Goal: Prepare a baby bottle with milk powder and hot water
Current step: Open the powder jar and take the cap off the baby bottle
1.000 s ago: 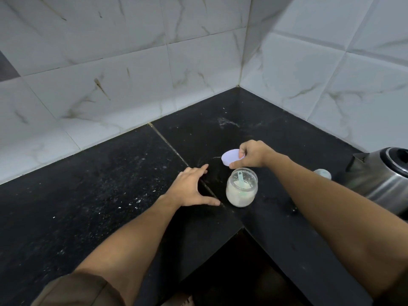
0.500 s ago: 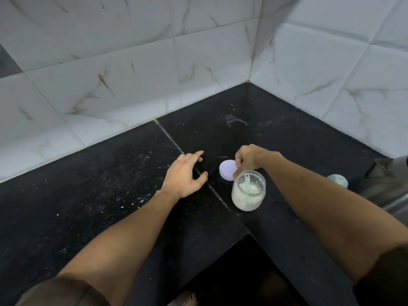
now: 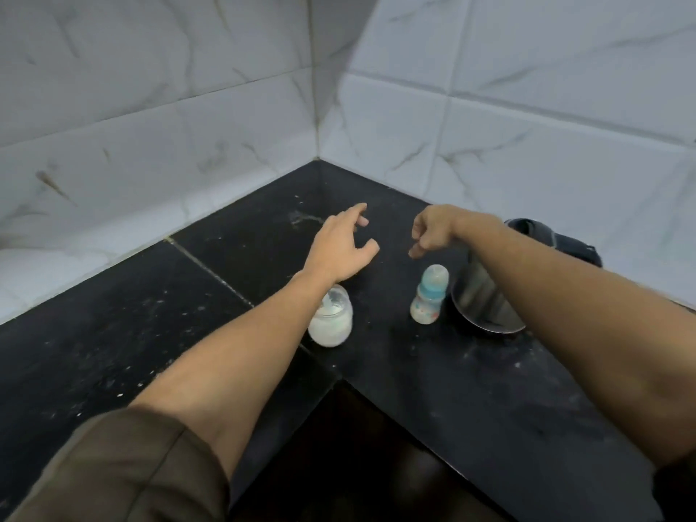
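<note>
An open glass jar of white milk powder [image 3: 331, 322] stands on the black counter [image 3: 158, 318], with a pale scoop inside it. My left forearm crosses just above its rim. My left hand [image 3: 341, 244] hovers beyond the jar with its fingers spread and holds nothing. A small baby bottle [image 3: 429, 295] with a teal collar and clear teat cap stands upright to the right of the jar. My right hand [image 3: 433, 229] hangs above and behind the bottle, fingers loosely curled and empty. The jar's lilac lid is out of sight.
A steel kettle [image 3: 486, 299] with a dark top stands right behind the bottle, partly hidden by my right forearm. White marble tiles [image 3: 489, 145] form the walls that meet in the corner behind. The counter's inner edge drops off just in front of the jar.
My right hand has let go of the lilac lid and lifted away towards the right. My left hand has risen off the counter. The view swung right, bringing the bottle and kettle into sight.
</note>
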Available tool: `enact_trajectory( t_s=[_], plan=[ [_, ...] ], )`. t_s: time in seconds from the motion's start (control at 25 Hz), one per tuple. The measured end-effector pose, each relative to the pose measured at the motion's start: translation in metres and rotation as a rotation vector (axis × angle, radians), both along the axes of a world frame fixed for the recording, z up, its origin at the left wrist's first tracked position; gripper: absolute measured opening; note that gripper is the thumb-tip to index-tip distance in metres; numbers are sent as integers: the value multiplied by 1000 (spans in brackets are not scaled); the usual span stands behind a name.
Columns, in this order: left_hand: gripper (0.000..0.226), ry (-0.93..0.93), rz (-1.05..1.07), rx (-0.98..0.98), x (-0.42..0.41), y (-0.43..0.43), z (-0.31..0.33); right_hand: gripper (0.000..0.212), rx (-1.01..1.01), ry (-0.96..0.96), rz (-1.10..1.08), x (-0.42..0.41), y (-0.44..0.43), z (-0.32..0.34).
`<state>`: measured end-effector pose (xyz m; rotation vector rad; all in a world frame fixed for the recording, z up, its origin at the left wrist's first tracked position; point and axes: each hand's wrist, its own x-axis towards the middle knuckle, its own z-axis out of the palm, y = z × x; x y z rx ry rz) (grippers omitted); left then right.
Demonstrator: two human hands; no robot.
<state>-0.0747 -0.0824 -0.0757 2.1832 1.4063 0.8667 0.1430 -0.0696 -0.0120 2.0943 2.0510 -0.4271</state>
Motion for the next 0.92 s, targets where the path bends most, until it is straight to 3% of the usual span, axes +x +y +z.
enact_trajectory(
  t_s=[0.2,0.44,0.52,0.68,0.92],
  plan=[
    [90,-41,-93,-189,69,-15,-26,72,-32,-41,18,28,-43,-32],
    [110,-83,-114,-371,90,-35,-48,57,37,-22,42,36,-64,-54],
    [105,-110,-96,-396,90,-40,-52,52,51,5,18,42,-71,-44],
    [72,-137,-128,-361,95,-57,-55,35,41,283,-99,48,-84,-20],
    [49,-81,-148,-269,100,-79,-53,34,27,243,-72,43,-104,-14]
  ],
)
